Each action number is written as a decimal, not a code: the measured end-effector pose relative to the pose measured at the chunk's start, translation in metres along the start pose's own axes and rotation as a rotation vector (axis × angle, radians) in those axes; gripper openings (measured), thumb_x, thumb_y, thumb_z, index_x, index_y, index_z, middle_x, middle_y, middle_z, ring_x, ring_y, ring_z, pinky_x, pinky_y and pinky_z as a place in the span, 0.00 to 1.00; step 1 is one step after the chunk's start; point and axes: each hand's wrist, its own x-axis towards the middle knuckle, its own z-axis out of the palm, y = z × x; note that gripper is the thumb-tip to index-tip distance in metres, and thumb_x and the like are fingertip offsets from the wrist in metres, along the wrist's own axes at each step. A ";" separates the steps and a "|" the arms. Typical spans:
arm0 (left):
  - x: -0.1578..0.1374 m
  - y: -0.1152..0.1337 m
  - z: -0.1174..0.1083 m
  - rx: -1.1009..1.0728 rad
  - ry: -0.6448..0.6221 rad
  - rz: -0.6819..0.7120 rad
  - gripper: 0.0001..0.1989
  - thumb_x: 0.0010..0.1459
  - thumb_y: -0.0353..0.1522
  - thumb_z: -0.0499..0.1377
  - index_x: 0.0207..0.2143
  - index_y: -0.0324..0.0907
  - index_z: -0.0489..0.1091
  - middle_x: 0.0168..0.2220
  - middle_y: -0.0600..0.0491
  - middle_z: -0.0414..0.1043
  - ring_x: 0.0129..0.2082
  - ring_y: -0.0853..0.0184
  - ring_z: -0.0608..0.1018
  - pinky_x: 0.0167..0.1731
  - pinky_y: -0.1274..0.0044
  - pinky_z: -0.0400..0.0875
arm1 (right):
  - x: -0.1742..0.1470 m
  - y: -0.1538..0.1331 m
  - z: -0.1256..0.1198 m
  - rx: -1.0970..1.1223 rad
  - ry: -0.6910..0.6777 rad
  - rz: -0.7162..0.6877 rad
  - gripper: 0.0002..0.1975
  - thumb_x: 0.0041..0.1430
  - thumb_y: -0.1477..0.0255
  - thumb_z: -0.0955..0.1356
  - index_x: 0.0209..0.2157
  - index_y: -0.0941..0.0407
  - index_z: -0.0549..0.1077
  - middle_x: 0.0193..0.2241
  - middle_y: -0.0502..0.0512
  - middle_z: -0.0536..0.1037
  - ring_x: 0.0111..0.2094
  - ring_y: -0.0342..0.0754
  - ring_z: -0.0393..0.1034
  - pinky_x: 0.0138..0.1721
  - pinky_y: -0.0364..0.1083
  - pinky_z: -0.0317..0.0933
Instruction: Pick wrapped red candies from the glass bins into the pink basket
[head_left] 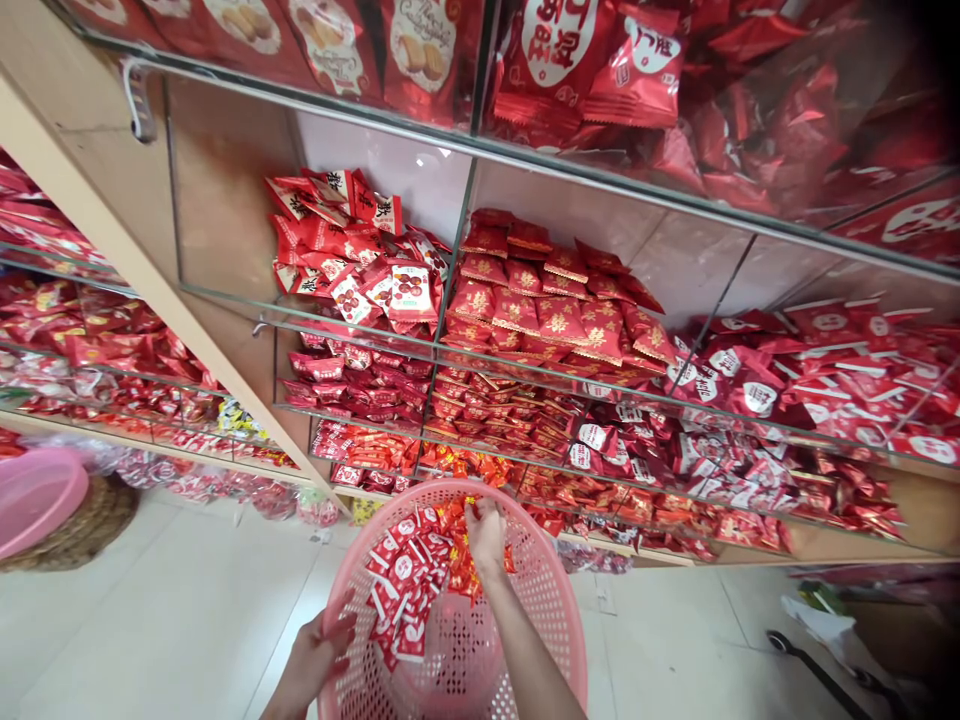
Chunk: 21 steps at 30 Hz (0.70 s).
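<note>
Left hand (311,650) clasps pink plastic basket (553,600) at left rim, seemingly steadying it; right hand (486,535) touches orange-red packets (459,572), grip unclear.

- left hand (311,652): bare, slim, slightly blurred
- left wrist (289,697): bare
- right hand (489,535): bare, partly hidden
- right forearm (534,645): bare to frame edge, slim, tapered

A pink basket (568,610) holds red and orange packets (421,572).
</note>
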 end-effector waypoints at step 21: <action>0.010 -0.016 -0.001 -0.023 0.032 0.001 0.27 0.40 0.35 0.63 0.46 0.40 0.69 0.30 0.51 0.72 0.24 0.71 0.68 0.23 0.80 0.64 | 0.118 -0.022 0.037 -0.589 -0.501 0.384 0.23 0.42 0.58 0.73 0.37 0.59 0.76 0.42 0.67 0.76 0.45 0.63 0.70 0.39 0.52 0.64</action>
